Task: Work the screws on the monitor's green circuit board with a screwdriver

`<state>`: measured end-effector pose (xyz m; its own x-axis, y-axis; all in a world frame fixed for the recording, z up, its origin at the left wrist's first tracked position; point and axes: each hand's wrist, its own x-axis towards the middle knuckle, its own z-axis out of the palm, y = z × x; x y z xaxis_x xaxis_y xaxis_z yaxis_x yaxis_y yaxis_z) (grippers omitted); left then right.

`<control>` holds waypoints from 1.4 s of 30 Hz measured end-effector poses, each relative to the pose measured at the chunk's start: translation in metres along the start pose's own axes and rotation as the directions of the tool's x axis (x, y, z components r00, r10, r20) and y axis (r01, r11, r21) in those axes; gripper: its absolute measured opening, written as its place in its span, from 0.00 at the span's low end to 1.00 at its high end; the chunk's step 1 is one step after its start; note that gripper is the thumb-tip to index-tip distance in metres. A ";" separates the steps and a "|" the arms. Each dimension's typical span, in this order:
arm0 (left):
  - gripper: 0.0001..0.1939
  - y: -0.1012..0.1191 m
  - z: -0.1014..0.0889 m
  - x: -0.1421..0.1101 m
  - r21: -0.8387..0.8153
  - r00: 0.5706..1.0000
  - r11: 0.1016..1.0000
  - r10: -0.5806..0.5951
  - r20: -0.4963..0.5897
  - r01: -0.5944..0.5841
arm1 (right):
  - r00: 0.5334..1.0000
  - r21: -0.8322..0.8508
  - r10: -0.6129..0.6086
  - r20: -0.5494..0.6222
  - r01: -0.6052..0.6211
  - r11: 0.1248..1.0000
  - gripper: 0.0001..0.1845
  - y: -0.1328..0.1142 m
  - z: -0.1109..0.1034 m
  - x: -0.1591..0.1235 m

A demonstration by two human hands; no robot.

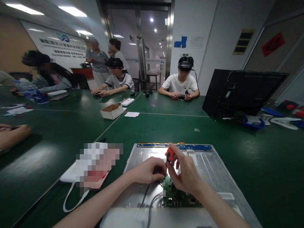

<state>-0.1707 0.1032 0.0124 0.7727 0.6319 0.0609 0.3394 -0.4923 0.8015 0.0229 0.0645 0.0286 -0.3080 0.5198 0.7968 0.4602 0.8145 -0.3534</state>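
In my right hand (pixel 186 172) is a screwdriver with an orange-and-black handle (pixel 170 154), held upright by the fingertips. Its lower end points down at a corner of the green circuit board (pixel 169 198). My left hand (pixel 152 169) is closed in a pinch beside the tool's lower end, at the board's edge; what its fingertips hold is too small to make out. The board lies on the silver metal back of a display panel (pixel 209 177), partly covered by my right hand. A long blue circuit strip (pixel 201 147) runs along the panel's far edge, and grey cables (pixel 150 210) lie left of the board.
Left of the panel are a white power bank (pixel 78 167) and a pink phone (pixel 102 172), joined to a white cable. Beyond stand a white open box (pixel 112 112) and, at right, a black monitor (pixel 237 91). Several people sit around the green table (pixel 166 128).
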 end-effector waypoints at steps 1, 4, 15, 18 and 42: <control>0.04 -0.001 0.000 0.000 0.000 1.000 1.000 -0.004 0.003 0.004 | 1.000 0.006 0.002 0.005 -0.002 1.000 0.35 0.000 0.000 0.000; 0.04 -0.002 0.000 -0.001 0.016 1.000 1.000 -0.004 0.007 0.004 | 1.000 0.004 0.007 -0.007 -0.007 1.000 0.34 0.000 0.000 0.001; 0.05 0.000 -0.001 0.001 0.022 0.999 0.999 0.042 -0.012 -0.042 | 0.999 -0.058 -0.011 -0.042 0.008 0.998 0.28 0.002 -0.002 0.004; 0.05 0.000 -0.001 0.000 0.000 0.999 0.999 0.041 -0.008 -0.041 | 1.000 -0.029 -0.013 -0.021 0.012 1.000 0.29 0.002 -0.002 0.004; 0.05 0.002 -0.001 0.000 0.021 1.000 1.000 -0.014 -0.004 0.014 | 0.999 0.026 -0.028 -0.020 0.029 0.999 0.28 -0.002 -0.003 0.003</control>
<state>-0.1705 0.1024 0.0143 0.7656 0.6411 0.0526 0.3611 -0.4960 0.7897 0.0237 0.0638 0.0331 -0.3042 0.4911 0.8162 0.4294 0.8356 -0.3427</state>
